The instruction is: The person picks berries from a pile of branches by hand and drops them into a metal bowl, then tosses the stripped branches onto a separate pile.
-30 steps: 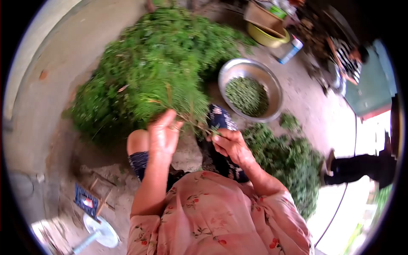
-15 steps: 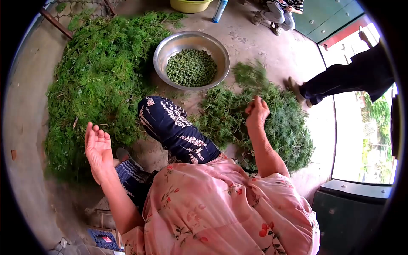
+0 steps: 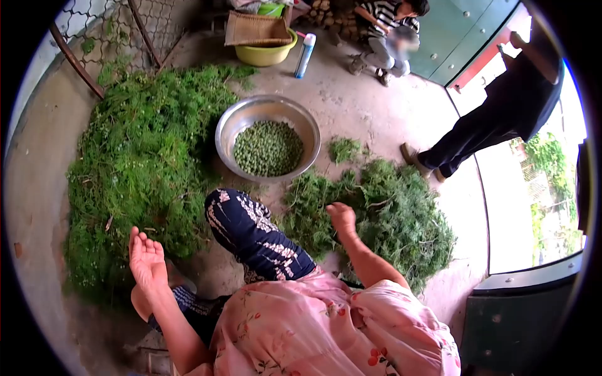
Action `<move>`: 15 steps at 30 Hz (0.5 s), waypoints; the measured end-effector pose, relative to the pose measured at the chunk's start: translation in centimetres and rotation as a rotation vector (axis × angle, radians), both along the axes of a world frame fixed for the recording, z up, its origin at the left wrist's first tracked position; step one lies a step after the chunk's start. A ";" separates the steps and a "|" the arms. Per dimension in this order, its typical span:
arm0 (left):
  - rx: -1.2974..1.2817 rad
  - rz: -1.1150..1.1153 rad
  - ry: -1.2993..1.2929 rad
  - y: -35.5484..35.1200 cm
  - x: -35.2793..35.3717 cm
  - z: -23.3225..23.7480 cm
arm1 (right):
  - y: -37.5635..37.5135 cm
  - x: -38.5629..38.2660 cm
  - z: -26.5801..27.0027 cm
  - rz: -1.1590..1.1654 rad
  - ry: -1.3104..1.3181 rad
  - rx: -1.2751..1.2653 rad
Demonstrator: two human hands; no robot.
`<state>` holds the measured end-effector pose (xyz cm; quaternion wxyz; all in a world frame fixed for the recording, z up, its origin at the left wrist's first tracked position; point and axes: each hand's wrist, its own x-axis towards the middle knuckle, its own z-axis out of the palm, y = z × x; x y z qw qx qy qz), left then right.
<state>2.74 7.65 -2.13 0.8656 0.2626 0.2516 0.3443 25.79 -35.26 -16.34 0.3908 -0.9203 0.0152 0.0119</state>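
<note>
My left hand [image 3: 148, 259] is turned palm up with its fingers loosely bent and apart; nothing shows in it. It is by the edge of a large heap of feathery green sprigs [image 3: 141, 156]. My right hand [image 3: 342, 219] is over a second, smaller heap of green sprigs [image 3: 401, 207], back upward, its fingers bent and mostly hidden. Beyond my knee stands a wide metal basin [image 3: 307, 135], partly filled with small round green fruits [image 3: 268, 148]. A loose green sprig [image 3: 344, 150] lies on the floor right of the basin.
A yellow tub [image 3: 266, 56] with a woven tray [image 3: 258, 29] on it and a spray can [image 3: 305, 56] stand behind the basin. One person [image 3: 385, 44] crouches at the back. Another, in dark trousers [image 3: 467, 138], stands by the doorway at right.
The sprig that hung from my right hand now lies on the floor beyond it. That hand has moved left and nearer to me. My view has tilted up, showing more of the back.
</note>
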 end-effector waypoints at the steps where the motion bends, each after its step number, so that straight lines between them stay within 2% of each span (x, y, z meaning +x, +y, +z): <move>1: -0.009 -0.004 -0.007 0.2 -0.1 -0.2 | 2.2 -0.4 -1.1 0.005 0.020 0.169; 3: -0.018 -0.005 -0.026 0.5 -0.3 -0.3 | 7.0 -1.5 -1.8 0.044 0.216 0.325; 4: -0.021 0.006 -0.026 0.6 -0.4 -0.2 | 10.1 -3.5 3.8 0.075 0.382 0.411; 5: -0.022 0.016 -0.021 0.7 -0.6 -0.1 | 11.8 -4.3 3.8 0.123 0.575 0.551; 6: -0.019 0.020 -0.031 0.8 -0.8 0.1 | 12.8 -5.2 7.5 0.459 0.642 0.710; 7: -0.018 0.039 -0.022 1.0 -1.0 0.2 | 12.6 -5.4 10.4 0.770 0.381 0.299; 9: -0.020 0.057 -0.015 0.9 -1.5 0.3 | 13.8 -5.8 11.9 0.624 0.653 0.716; 10: -0.033 0.065 -0.018 1.2 -1.8 0.1 | 13.9 -6.2 13.6 0.624 0.648 0.713; 12: -0.055 0.079 -0.031 1.6 -2.4 -0.1 | 14.5 -6.6 16.9 0.799 0.258 0.621; 13: -0.053 0.081 -0.038 1.8 -2.6 -0.2 | 15.0 -6.8 17.2 0.803 0.251 0.620; 15: -0.071 0.083 -0.053 2.1 -2.8 -0.3 | 16.6 -7.0 17.4 0.773 -0.259 0.343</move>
